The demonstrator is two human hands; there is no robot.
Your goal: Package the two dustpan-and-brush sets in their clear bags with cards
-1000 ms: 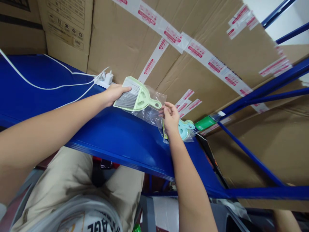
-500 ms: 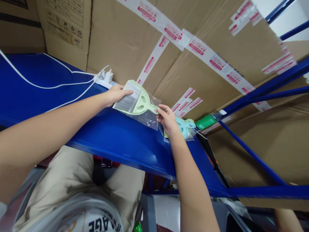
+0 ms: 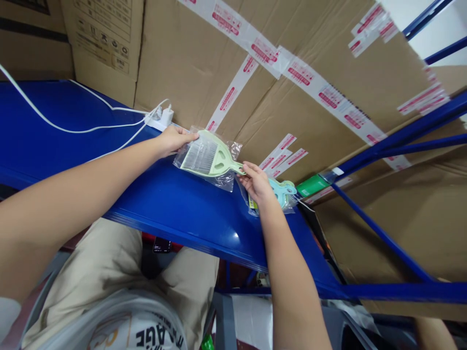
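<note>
A light green dustpan and brush set (image 3: 220, 163), with grey bristles, lies tilted above the blue shelf in a clear plastic bag (image 3: 225, 182). My left hand (image 3: 175, 139) pinches the upper corner of the pan's wide end, where the plastic also shows. At the other end, my right hand (image 3: 255, 181) grips the tip of the handle between thumb and fingers. Just beyond my right wrist rests a light blue dustpan and brush set (image 3: 280, 192), also in clear plastic and partly hidden by my arm.
The blue shelf (image 3: 175, 209) runs under both arms, backed by a large taped cardboard box (image 3: 189, 68). A white power strip (image 3: 156, 121) with cables lies at left. A green-labelled bottle (image 3: 314, 183) lies at right beside blue rack bars. A phone (image 3: 161, 245) is below.
The green set has shifted slightly right and down. Clear plastic now shows around its wide end, and my left thumb has moved from over the bristles to the pan's corner.
</note>
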